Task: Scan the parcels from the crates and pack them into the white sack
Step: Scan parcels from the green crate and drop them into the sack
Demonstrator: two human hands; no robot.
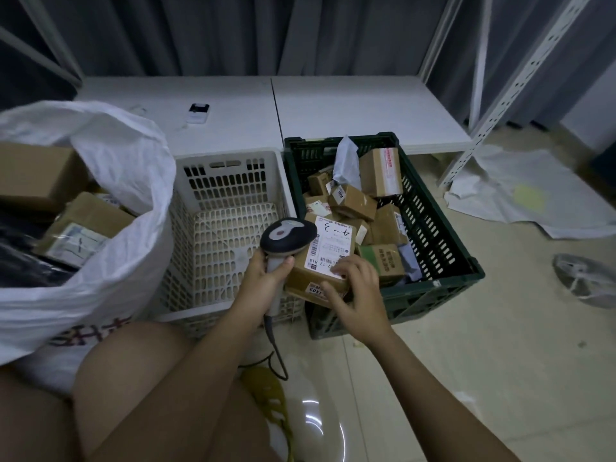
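I see the parcel (325,258), a brown cardboard box with a white shipping label facing up, held in the air just over the near-left corner of the green crate (443,255). Handwriting "4-3" reads on the label.

Right hand (358,291) grips the parcel's near end: fingers curled over the top edge onto the label, thumb along the near side. Left hand (263,281) is wrapped round the handle of the barcode scanner (287,236), thumb across the front of the grip. Scanner head sits at the parcel's left edge, touching or nearly so; I can't tell which. Its cable (276,348) hangs down to the floor.

Green crate is about half full of small cardboard boxes (353,201) plus a grey poly mailer (346,161) standing up near its far side. Directly left of the green crate, touching it, is the white crate (230,168); I see only its perforated bottom.

Left of the white crate stands the white sack (133,181), mouth open, boxes inside.

Behind both crates runs a low white table (350,105) with a small white device (197,113) on it. Right of the green crate, on the floor, lies a flat white sheet (520,191).
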